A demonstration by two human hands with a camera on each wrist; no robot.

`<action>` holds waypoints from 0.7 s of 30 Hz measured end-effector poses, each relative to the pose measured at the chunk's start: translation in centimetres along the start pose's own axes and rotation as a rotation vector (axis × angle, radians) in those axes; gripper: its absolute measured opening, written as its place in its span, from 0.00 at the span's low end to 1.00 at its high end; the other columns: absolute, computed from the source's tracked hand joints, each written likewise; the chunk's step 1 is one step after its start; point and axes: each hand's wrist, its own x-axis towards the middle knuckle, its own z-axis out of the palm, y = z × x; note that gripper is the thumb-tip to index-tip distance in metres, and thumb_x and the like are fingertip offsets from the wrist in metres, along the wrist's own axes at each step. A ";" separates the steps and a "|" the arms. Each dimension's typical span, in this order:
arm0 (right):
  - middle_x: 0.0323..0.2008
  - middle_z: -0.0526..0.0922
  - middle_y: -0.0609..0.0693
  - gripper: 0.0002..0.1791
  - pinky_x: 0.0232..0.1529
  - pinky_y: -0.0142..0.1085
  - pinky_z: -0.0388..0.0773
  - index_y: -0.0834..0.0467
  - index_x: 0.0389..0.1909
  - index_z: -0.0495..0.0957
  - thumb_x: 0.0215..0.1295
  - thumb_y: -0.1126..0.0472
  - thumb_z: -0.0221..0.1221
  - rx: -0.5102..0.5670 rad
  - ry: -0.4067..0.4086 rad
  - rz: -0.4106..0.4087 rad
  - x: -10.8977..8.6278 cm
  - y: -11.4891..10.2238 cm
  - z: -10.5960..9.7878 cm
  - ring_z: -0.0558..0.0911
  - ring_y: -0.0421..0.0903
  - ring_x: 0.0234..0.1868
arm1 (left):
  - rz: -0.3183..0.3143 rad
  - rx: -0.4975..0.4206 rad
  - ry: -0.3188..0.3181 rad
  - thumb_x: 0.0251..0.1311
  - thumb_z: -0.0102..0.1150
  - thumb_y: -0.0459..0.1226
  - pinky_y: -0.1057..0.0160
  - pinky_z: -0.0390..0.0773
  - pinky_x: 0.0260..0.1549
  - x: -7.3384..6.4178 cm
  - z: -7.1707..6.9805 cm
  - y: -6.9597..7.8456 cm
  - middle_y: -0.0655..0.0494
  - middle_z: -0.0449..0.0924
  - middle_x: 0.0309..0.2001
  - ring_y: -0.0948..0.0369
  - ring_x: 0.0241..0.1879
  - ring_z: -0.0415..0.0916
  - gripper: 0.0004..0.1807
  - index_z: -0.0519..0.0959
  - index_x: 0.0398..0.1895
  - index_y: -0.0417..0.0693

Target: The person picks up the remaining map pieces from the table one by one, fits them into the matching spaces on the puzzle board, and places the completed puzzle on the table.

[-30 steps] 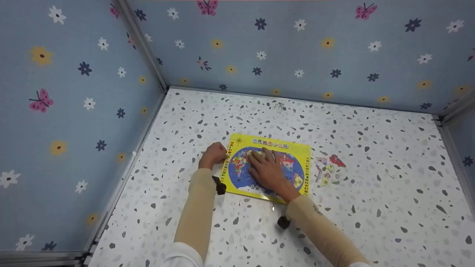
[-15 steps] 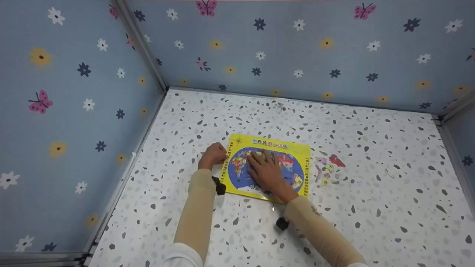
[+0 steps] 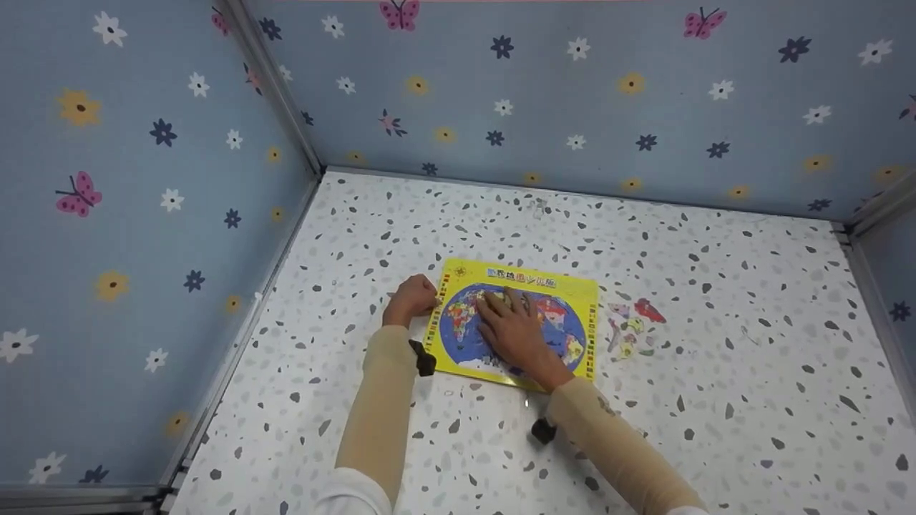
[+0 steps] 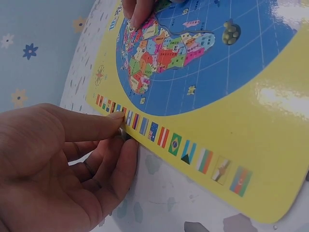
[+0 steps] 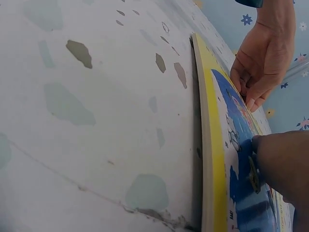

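Note:
A yellow-bordered world map puzzle board [image 3: 583, 287] lies flat on the speckled table, with a blue oval map in the middle. My left hand [image 3: 411, 299] pinches its left edge. In the left wrist view the thumb is on the row of printed flags [image 4: 163, 137], and the other fingers curl below the edge. My right hand [image 3: 517, 335] rests palm down across the map's centre, fingers spread over the upper part. Whatever lies beneath that palm is hidden. The right fingertips [image 4: 140, 14] touch the map in the left wrist view.
Several loose puzzle pieces [image 3: 628, 347], among them a red one [image 3: 649, 310], lie on the table just right of the board. Blue flowered panels [image 3: 544, 107] stand along the back and left of the table [image 3: 744, 400].

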 end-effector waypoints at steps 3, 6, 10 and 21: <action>0.67 0.69 0.52 0.27 0.67 0.59 0.53 0.53 0.67 0.68 0.70 0.49 0.52 0.010 0.011 -0.011 0.0 0.0 0.0 0.62 0.58 0.70 | -0.003 0.005 -0.002 0.63 0.51 0.34 0.62 0.71 0.44 0.0 0.1 0.0 0.50 0.73 0.42 0.57 0.42 0.70 0.09 0.71 0.46 0.44; 0.66 0.70 0.54 0.27 0.66 0.59 0.54 0.56 0.67 0.68 0.70 0.51 0.52 0.032 0.027 -0.023 -0.1 0.0 0.1 0.63 0.58 0.70 | -0.006 -0.006 -0.002 0.63 0.51 0.34 0.62 0.71 0.44 0.1 0.1 -0.1 0.50 0.73 0.43 0.57 0.41 0.71 0.09 0.71 0.46 0.44; 0.66 0.70 0.54 0.27 0.66 0.58 0.54 0.57 0.67 0.68 0.69 0.51 0.53 0.045 0.038 -0.022 0.0 0.0 0.1 0.62 0.58 0.70 | -0.003 -0.018 -0.002 0.63 0.52 0.34 0.61 0.71 0.44 0.2 0.1 -0.1 0.50 0.74 0.43 0.57 0.41 0.71 0.09 0.71 0.45 0.44; 0.69 0.64 0.56 0.31 0.69 0.55 0.51 0.60 0.68 0.64 0.70 0.47 0.50 0.022 -0.082 -0.020 0.3 -0.1 0.1 0.57 0.55 0.73 | 0.041 -0.001 0.001 0.62 0.51 0.32 0.63 0.70 0.37 0.3 0.0 -0.3 0.52 0.70 0.37 0.58 0.37 0.68 0.05 0.70 0.39 0.44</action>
